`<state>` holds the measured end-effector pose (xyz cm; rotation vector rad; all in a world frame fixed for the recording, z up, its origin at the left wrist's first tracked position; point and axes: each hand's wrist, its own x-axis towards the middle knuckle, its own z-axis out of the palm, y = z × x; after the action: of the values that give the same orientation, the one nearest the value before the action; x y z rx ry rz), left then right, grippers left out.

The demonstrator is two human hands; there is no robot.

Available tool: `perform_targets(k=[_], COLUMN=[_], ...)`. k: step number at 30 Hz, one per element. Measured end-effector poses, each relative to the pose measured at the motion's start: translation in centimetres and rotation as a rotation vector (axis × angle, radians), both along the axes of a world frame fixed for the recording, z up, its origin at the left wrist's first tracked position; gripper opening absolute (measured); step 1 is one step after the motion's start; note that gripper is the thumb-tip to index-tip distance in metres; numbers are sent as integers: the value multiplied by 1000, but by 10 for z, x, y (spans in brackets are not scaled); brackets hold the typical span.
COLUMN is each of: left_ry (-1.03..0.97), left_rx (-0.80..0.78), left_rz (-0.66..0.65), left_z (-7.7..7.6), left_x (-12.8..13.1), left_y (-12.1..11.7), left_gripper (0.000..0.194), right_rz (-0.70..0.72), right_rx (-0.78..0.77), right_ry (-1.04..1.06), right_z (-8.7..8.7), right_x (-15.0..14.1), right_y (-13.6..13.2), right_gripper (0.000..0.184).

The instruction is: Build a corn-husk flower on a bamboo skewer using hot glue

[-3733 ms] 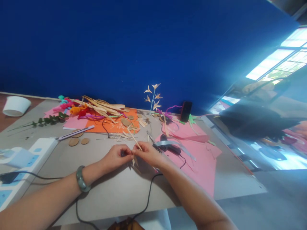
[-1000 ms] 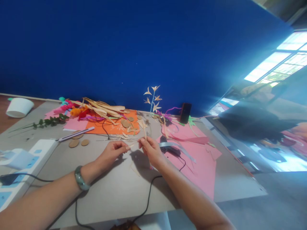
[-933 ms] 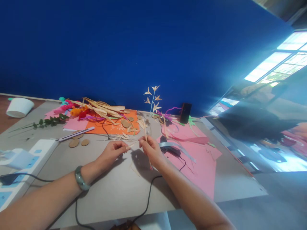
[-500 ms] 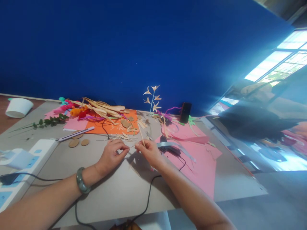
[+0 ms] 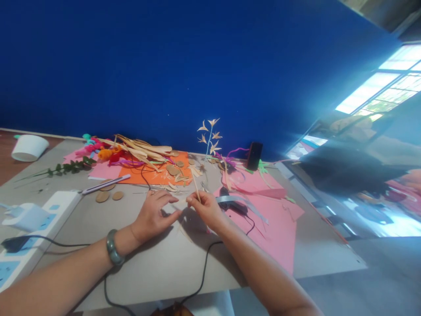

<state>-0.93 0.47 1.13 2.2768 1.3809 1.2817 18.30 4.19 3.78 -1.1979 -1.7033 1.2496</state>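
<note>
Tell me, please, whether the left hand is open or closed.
Open: the left hand shows thumb and forefinger apart, with a gap between the tips.

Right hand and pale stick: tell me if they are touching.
Touching. The head view shows the right hand pinching the pale stick, whose far end juts out beyond the grip.

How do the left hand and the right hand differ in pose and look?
The left hand is open, its fingers parted, while the right hand is closed, pinching a pale stick. The left hand has a green bangle at its wrist; the right hand's wrist is bare. Both are over the grey table, each turned toward the other.
</note>
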Motion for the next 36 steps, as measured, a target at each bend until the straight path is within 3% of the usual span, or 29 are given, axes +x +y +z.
perform_targets(k=[4,9,13,17,20,24,28,36], left_ry=[-190,-518,-659,-787,-839,-835,-808,-769], left_rx=[-248,-583,-725,-780,-797,-789,-804,-799], left_rz=[-95,-175,-193,-211,-207,-195,-161,-215], left_z=[3,3,1,1,2,3,0,-4], left_x=[3,7,7,7,8,9,11,11], left_y=[2,6,8,8,7,7,8,10], left_gripper=[12,22,27,29,29,30,32,29], right_rz=[4,14,32,-2,49,174,184,220], right_rx=[-26,-27,-3,26,27,64,114,63], right_ry=[-6,7,7,61,52,-101,-226,-200], right_z=[0,-1,-1,0,2,1,-3,-4], right_x=[1,2,2,1,-1,-5,-9,-12], right_y=[1,2,2,-1,-6,-14,-17,-16], right_gripper=[28,27,27,28,29,29,29,39])
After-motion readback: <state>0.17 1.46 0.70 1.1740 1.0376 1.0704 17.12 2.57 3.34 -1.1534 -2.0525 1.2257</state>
